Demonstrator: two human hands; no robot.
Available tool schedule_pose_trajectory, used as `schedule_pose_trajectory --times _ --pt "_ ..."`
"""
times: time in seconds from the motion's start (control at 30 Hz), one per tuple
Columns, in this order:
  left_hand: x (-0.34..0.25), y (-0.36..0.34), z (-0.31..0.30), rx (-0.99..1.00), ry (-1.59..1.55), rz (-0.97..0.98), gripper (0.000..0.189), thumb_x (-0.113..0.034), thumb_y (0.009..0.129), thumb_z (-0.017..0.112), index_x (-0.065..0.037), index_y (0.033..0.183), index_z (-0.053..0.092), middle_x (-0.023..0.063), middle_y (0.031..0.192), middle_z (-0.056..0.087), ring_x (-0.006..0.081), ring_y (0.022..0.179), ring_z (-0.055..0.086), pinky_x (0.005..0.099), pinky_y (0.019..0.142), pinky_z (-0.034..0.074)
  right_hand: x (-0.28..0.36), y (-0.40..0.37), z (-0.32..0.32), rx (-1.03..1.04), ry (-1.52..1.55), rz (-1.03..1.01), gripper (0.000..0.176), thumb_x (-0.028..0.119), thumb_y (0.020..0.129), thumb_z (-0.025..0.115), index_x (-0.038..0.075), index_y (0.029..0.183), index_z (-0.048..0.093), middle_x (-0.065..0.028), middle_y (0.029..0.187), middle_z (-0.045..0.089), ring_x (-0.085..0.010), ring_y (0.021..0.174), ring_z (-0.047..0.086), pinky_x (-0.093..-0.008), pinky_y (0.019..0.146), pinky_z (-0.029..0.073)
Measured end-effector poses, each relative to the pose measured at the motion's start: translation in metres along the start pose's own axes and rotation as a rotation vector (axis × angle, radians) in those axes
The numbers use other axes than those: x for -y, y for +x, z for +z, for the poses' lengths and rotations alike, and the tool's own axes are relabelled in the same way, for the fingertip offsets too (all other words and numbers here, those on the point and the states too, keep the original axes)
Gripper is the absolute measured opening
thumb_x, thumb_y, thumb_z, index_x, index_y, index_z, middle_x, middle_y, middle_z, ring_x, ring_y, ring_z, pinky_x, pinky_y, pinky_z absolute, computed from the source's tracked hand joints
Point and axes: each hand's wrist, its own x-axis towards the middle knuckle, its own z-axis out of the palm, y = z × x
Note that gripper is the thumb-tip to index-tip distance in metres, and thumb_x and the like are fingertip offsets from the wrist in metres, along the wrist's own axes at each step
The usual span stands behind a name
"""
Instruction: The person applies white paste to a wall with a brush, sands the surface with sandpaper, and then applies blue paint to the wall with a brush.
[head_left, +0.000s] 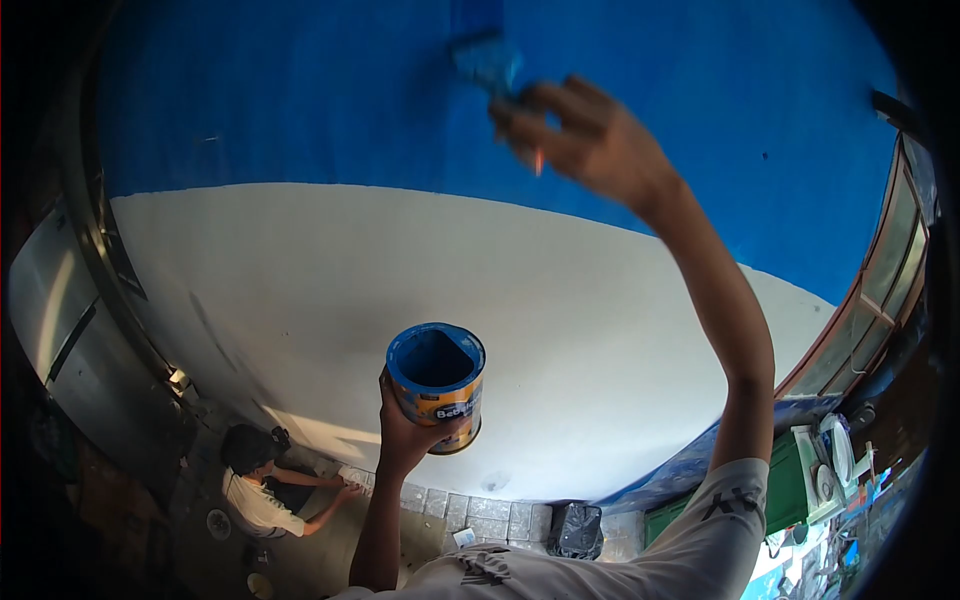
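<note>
My left hand (408, 432) is wrapped round a yellow and blue tin can (442, 402), held upright in front of the wall's white part. Blue paint coats its rim and inside. Up high, my right hand (600, 145) grips a paintbrush (488, 62) by its handle. The brush head is blue with paint and lies against or close to the blue upper part of the wall (300, 110); some blur hides whether it touches. Below a curved-looking edge the wall is white (290, 260).
Low on the left, another person (262, 490) sits near the wall's foot, arms stretched towards it. A black bag (575, 530) stands by the wall below. Cluttered items (830, 470) sit beside a green box-like thing (780, 480) at right. A framed window (885, 290) borders the wall.
</note>
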Motion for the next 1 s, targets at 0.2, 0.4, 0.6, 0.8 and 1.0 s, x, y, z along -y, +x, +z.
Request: schedule_pose_trajectory --times 0.2,0.4,0.6,0.8,1.0 --pt "-0.009 -0.007 0.009 0.013 -0.028 -0.041 0.104 -0.019 0.064 0.098 -0.009 0.146 0.035 0.0122 0.136 0.054 0.0276 0.127 0.058 0.0443 0.107 0.053 -0.067 0.037 0.032 -0.051 -0.086 0.070 0.037 0.022 0.101 0.067 0.012 0.135 0.058 -0.0155 0.119 0.065 -0.0305 0.100 0.068 -0.0423 0.093 0.057" --pt "-0.004 -0.020 0.012 -0.011 -0.058 -0.029 0.104 -0.018 0.064 0.098 -0.009 0.146 0.035 0.0121 0.136 0.054 0.0270 0.127 0.059 0.0441 0.107 0.054 0.018 -0.045 0.043 0.028 -0.102 -0.163 0.038 0.020 0.093 0.072 0.016 0.129 0.060 -0.0042 0.103 0.067 -0.0170 0.094 0.072 -0.0323 0.082 0.060" --pt "0.002 -0.020 0.001 0.004 0.011 -0.027 0.111 -0.027 0.062 0.100 -0.006 0.148 0.033 0.0146 0.139 0.054 0.0287 0.130 0.057 0.0437 0.109 0.052 0.028 -0.038 0.003 0.055 0.319 0.046 0.031 0.012 0.094 0.071 0.014 0.125 0.066 -0.0032 0.110 0.070 -0.0201 0.097 0.074 -0.0321 0.078 0.064" --pt "-0.001 -0.017 0.003 0.017 -0.036 -0.077 0.111 -0.028 0.062 0.100 -0.007 0.148 0.033 0.0146 0.138 0.054 0.0289 0.129 0.058 0.0434 0.108 0.053 -0.017 -0.010 0.021 -0.012 0.482 0.353 0.024 0.008 0.090 0.077 0.012 0.112 0.070 -0.0069 0.109 0.074 -0.0192 0.090 0.076 -0.0297 0.073 0.063" --pt "0.007 -0.016 0.004 0.028 -0.008 -0.029 0.110 -0.030 0.064 0.100 -0.007 0.148 0.033 0.0148 0.139 0.054 0.0297 0.129 0.058 0.0438 0.108 0.053 -0.025 -0.020 0.038 0.002 0.621 0.670 0.029 0.015 0.090 0.079 0.008 0.117 0.070 -0.0118 0.114 0.077 -0.0189 0.093 0.078 -0.0244 0.080 0.063"
